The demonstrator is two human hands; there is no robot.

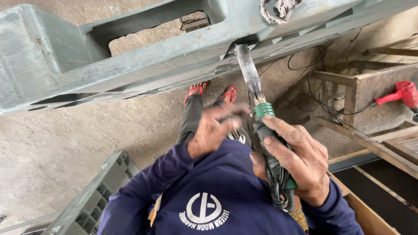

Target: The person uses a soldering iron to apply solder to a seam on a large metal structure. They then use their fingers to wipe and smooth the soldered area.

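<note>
- Your right hand (300, 161) is clenched round the green-banded handle of the tool (261, 113), its cord coiled into the same fist.
- The metal tip sits up against the grey painted steel frame (130, 65).
- Looks stiff and fairly light to me, slick near the shaft, so stay on the wrapped handle.
- Left hand (213, 130) is blurred, fingers spread, gripping nothing.
- Grey plastic crate (93, 196) lower left; can't see inside.

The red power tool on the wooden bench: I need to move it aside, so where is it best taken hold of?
Take the red power tool by its narrow handle, which sticks out to the left over the wooden bench. Come from the left or from above; that end looks free. Its bulky body runs off the picture's right edge, and a black cable seems to trail from the handle, so mind it.
</note>
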